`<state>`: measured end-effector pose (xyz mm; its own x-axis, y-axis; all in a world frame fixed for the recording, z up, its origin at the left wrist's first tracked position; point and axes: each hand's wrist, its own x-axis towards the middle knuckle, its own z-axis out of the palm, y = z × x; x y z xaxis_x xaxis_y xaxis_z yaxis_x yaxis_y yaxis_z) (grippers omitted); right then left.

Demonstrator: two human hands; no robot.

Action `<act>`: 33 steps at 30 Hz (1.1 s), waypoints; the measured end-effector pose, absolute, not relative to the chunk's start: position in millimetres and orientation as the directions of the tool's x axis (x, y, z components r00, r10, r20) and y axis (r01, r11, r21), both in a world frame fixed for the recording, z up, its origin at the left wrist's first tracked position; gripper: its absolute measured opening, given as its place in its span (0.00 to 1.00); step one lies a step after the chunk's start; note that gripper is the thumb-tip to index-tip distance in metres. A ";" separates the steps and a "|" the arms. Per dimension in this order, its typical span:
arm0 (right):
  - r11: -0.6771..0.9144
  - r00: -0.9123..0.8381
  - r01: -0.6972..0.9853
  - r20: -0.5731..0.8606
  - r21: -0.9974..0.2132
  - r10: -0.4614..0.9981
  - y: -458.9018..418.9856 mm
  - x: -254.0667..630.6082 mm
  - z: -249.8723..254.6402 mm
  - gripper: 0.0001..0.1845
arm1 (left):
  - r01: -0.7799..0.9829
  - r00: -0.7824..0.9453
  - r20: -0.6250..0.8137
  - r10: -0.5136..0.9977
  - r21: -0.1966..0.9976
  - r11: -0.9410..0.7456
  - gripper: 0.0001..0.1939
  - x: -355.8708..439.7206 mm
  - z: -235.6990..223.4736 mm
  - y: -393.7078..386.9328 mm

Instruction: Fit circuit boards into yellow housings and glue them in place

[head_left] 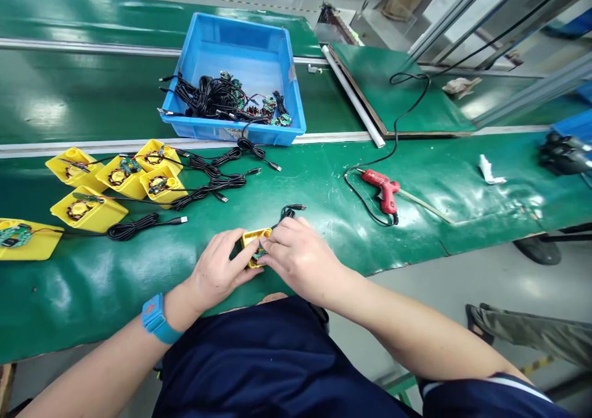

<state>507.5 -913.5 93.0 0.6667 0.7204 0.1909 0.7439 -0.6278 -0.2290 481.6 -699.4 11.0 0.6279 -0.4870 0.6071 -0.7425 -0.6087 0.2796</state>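
A small yellow housing (pixel 252 238) with a green circuit board inside sits on the green table near its front edge. My left hand (pixel 217 270) grips the housing from the left, fingers curled round it. From the right, my right hand (pixel 298 254) has its fingertips pressed down on the board in the housing. A black cable (pixel 290 211) runs from the housing away from me. My left wrist wears a blue band (pixel 156 319).
Several yellow housings (pixel 115 177) with boards and coiled black cables (pixel 208 177) lie at the left. A blue bin (pixel 238 76) of cables and boards stands behind. A red glue gun (pixel 383 190) lies to the right. Another person's leg (pixel 527 331) shows at lower right.
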 end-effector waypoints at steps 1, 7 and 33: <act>-0.622 0.661 0.748 0.177 -0.233 0.729 -913.1 508.3 93.9 0.13 | -0.745 0.624 0.615 -0.483 0.281 -0.605 0.27 481.6 10.8 -699.4; -0.666 0.710 0.703 0.182 -0.249 0.680 -915.2 501.7 92.7 0.09 | -0.734 0.643 0.592 -0.486 0.293 -0.613 0.26 480.5 10.7 -701.5; -0.604 0.672 0.741 0.304 -0.294 0.676 -920.0 494.6 83.9 0.11 | -0.748 0.632 0.582 -0.512 0.285 -0.599 0.20 479.5 15.1 -700.8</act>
<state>494.6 -920.0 83.9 0.6719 0.6755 0.3037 0.7405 -0.6043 -0.2941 479.5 -700.8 15.1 0.6316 -0.5119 0.5823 -0.7482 -0.5994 0.2846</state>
